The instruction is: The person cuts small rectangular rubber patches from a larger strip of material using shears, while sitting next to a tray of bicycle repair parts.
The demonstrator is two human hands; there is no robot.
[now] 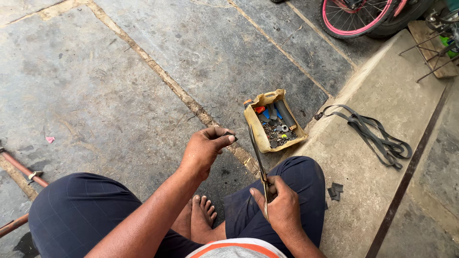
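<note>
Head view: the yellow tray (262, 138) of small parts sits on the floor just beyond both hands. The right hand (282, 208) grips scissors (258, 157), blades pointing toward it. The left hand (205, 148) pinches a small dark piece (233, 137) nearby.

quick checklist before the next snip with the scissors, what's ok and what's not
1. Right hand grips the long metal scissors: ok.
2. Left hand pinches a small dark rubber piece: ok.
3. Piece between the blades: not ok, it sits left of them.
4. Blades open: cannot tell.
5. Bare feet clear of the blades: ok.
6. Yellow cut-open plastic tray of small parts within reach: ok.
</note>
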